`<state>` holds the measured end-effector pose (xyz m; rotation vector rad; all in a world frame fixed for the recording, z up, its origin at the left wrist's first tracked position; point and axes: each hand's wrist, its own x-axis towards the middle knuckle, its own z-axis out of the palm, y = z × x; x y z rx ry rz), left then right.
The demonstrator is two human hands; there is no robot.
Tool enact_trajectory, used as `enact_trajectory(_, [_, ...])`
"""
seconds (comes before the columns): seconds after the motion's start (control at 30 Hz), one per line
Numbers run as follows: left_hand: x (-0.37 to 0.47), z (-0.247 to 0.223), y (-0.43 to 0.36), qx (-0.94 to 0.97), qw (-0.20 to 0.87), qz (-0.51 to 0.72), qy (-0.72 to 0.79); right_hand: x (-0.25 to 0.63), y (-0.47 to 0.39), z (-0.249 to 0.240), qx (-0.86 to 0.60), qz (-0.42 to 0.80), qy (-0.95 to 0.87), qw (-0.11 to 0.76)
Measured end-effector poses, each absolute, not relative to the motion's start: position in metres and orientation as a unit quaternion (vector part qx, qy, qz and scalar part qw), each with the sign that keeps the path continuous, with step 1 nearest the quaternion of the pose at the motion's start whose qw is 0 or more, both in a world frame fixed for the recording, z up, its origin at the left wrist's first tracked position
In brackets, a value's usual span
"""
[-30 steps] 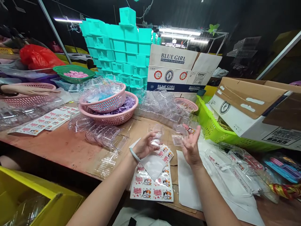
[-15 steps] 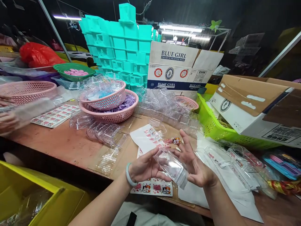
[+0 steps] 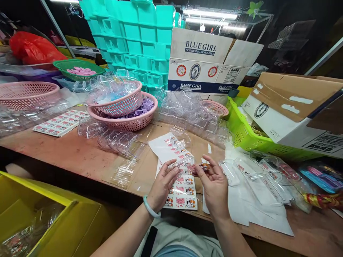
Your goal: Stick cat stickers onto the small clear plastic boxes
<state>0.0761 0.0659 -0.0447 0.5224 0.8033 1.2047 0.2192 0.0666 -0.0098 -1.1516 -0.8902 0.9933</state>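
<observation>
My left hand (image 3: pixel 163 184), with a pale bracelet at the wrist, grips the edge of a clear plastic case (image 3: pixel 184 162) between thumb and fingers. The case is see-through, so its outline is hard to follow. My right hand (image 3: pixel 215 184) pinches a small printed sticker (image 3: pixel 204 167) with a cartoon cat and pink lettering, close to the case's right end. Beneath both hands lies a sticker sheet (image 3: pixel 183 200) with rows of the same print. A white backing sheet (image 3: pixel 159 146) overlaps its far end.
Clear plastic pieces (image 3: pixel 120 142) lie in a row at left, before stacked pink baskets (image 3: pixel 120 123). On the right are filled clear packs (image 3: pixel 270 178) over white paper (image 3: pixel 241 203), a lime crate (image 3: pixel 243 130) and cartons (image 3: pixel 289 107). A yellow bin (image 3: pixel 80 221) stands lower left.
The case has swung from a tilt toward me to a flatter pose over the sheet. The sticker has gone from my right fingertip into a pinch. The other person's hands at left have left view.
</observation>
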Motion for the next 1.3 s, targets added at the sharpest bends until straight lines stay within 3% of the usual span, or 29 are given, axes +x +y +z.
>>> enact_trajectory(0.83, [0.064, -0.055, 0.073, 0.264, 0.743, 0.503, 0.352, 0.211, 0.071, -0.028, -0.512, 0.449, -0.446, 0.580])
enact_trajectory(1.3, [0.066, -0.056, 0.074, 0.251, 0.742, 0.514, 0.349, 0.209, 0.068, -0.035, -0.549, 0.378, -0.490, 0.561])
